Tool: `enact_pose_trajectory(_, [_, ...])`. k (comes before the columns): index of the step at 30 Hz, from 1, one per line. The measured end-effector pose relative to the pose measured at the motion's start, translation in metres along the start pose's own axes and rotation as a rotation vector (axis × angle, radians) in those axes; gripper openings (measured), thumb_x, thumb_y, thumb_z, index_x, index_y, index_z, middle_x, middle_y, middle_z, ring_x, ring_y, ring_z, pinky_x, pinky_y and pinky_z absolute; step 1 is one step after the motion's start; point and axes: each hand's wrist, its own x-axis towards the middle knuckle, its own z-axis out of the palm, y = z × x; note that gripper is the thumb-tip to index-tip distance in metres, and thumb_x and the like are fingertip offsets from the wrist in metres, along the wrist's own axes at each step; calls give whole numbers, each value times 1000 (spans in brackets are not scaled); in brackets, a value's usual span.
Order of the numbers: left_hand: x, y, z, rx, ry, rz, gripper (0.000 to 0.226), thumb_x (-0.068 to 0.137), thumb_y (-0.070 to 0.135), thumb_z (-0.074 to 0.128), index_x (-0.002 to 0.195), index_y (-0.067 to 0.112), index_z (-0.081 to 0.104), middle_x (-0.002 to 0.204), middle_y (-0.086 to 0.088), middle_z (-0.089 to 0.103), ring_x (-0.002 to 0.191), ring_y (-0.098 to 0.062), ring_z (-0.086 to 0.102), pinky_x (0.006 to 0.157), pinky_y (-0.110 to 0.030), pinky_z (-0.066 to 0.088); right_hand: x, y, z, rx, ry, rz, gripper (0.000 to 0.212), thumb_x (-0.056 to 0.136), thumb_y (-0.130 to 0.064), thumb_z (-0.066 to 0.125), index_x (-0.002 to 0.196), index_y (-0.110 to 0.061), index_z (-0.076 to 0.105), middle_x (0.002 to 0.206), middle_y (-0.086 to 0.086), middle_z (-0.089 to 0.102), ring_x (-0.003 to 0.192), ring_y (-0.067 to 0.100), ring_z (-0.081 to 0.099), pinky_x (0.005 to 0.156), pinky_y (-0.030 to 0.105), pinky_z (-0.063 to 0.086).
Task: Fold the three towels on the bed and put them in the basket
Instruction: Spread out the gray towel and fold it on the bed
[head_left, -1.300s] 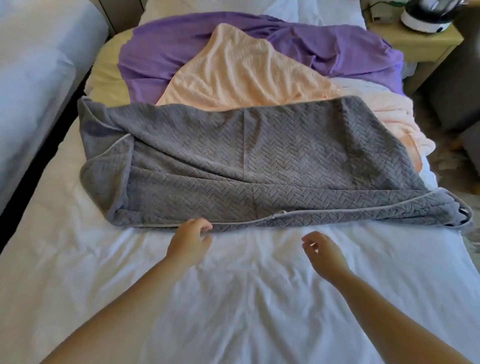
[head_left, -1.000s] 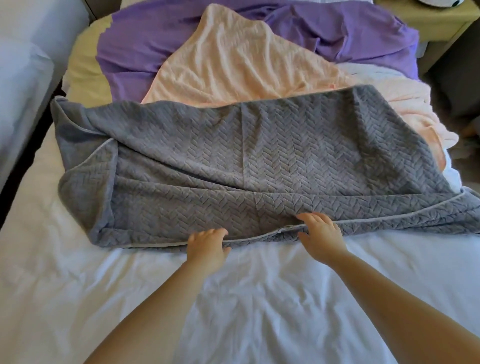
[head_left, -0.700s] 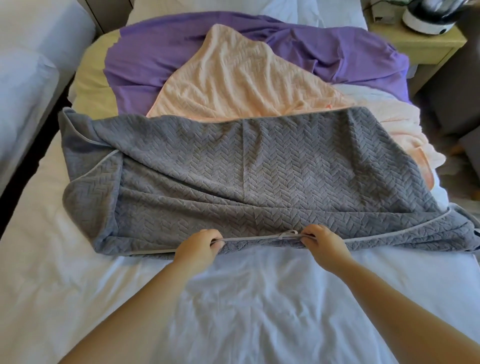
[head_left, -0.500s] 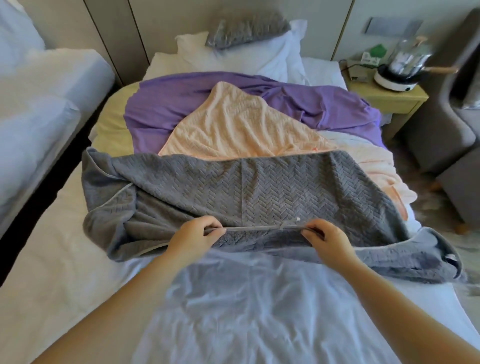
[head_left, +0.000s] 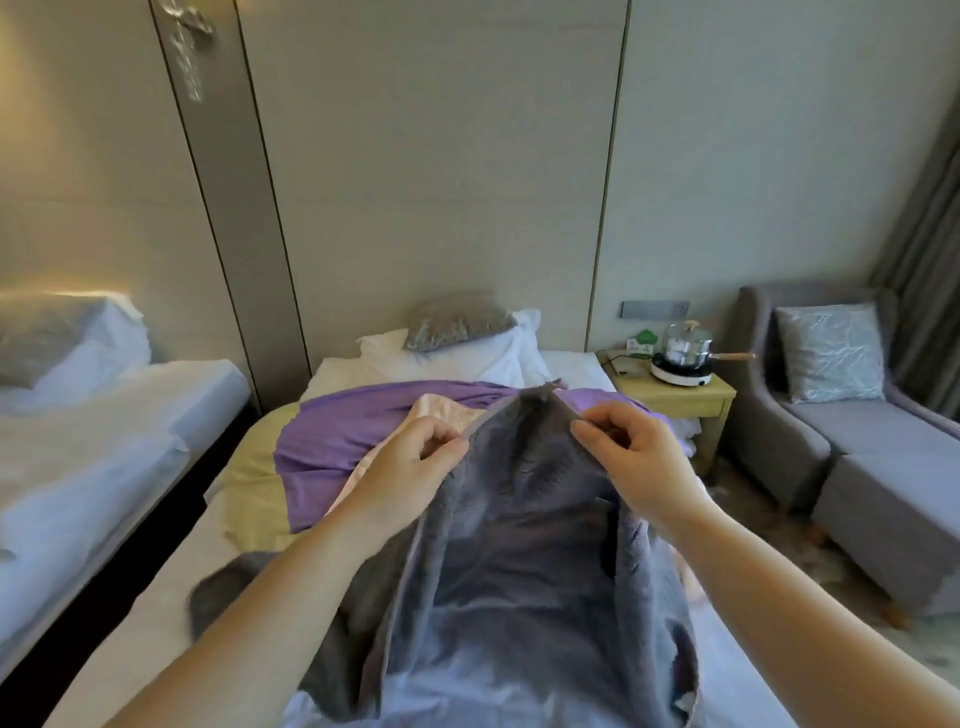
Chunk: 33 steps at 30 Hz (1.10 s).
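Off to the left stands a neighbouring bed (head_left: 104, 415), made up in white, with a dark gap between it and the bed (head_left: 150, 629) where the work is going on. On this bed a pale yellow cloth (head_left: 249, 483) lies flat, and a purple cloth (head_left: 332, 441) is spread over it. A peach towel (head_left: 441, 415) lies on top of the purple, only a strip of it showing past the left hand (head_left: 410, 467).

That hand is raised above the mattress, and its fingers (head_left: 441, 436) and thumb pinch the top edge of the grey towel (head_left: 519, 571). The towel hangs between both hands like a slack hood. It is thick, with a woven ribbed texture on its outer face, a smoother and darker inner face, and pale piping down its left edge. A small peak of cloth stands up between the two grips. Its lower part drapes down onto the white sheet, and one corner lies out to the left on the mattress.

The right hand (head_left: 639, 467) is held at the same height, its fingers (head_left: 597, 426) curled and nipping the same top edge.

Behind, white pillows (head_left: 467, 358) carry a grey cushion (head_left: 457, 322). To the right is a yellow nightstand (head_left: 675, 400) with a lidded pot (head_left: 683, 351) on a hotplate, then a grey armchair (head_left: 857, 441) and a curtain (head_left: 924, 260).
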Motion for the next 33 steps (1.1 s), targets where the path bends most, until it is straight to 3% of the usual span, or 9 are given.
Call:
enact_pose_trajectory(6, [-29,33,39,-82,-128,-34,16,93,25,56,79,18,56,63,11,54,58,2,54,56,-12,42,-31,-11,16,141,-39,129,13,90,-16,62,78,-22,65,71,-1,67,67,15,61,67,32,51])
enact_pose_trajectory(8, [-36,29,52,-19,-139,20,14,92,26,57,82,16,56,70,9,54,66,-2,53,67,-17,43,-39,-11,20,288,-45,200,17,90,-14,61,76,-22,68,70,0,69,64,12,63,59,24,52])
enact_pose_trajectory(11, [-41,22,63,-15,-142,94,11,91,24,59,80,24,56,73,14,58,70,3,54,69,-10,43,-45,-12,22,407,-99,248,22,91,-16,60,75,-26,72,70,-2,71,61,9,63,55,19,49])
enact_pose_trajectory(17, [-37,28,70,-246,-125,20,27,97,11,49,84,27,67,84,9,70,85,-6,66,75,-20,52,-41,-6,16,511,-214,229,14,90,-20,61,94,-18,74,98,15,71,93,31,65,90,43,52])
enact_pose_trajectory(20, [-34,35,65,-238,-118,16,31,98,2,42,89,23,64,88,7,69,86,-6,68,75,-20,53,-38,-1,12,605,-339,195,27,77,-15,75,102,-10,70,105,20,68,99,35,65,92,41,51])
enact_pose_trajectory(25, [-19,50,46,-395,-210,-150,15,98,2,42,99,13,51,83,-4,66,75,-18,71,66,-27,56,-27,2,11,353,-342,130,22,74,-6,74,91,-19,68,84,-1,72,82,15,65,76,24,51])
enact_pose_trajectory(28, [-12,50,34,-236,-169,-106,7,93,10,57,97,16,55,88,-4,70,77,-17,72,63,-25,55,-19,2,9,305,-378,116,21,78,-1,68,88,-19,70,84,2,71,81,15,64,82,32,49])
enact_pose_trajectory(30, [-6,44,26,-66,-56,-45,12,88,15,64,95,22,57,94,-1,67,76,-6,68,65,-22,54,-15,2,7,326,-398,100,24,80,5,63,84,-18,70,82,2,70,76,13,62,76,25,48])
enact_pose_trajectory(33, [2,34,19,106,-37,10,31,85,26,70,108,33,51,114,11,55,98,-7,59,76,-15,46,-10,-3,3,381,-434,72,30,82,9,58,82,-18,70,78,-3,70,72,8,61,68,16,46])
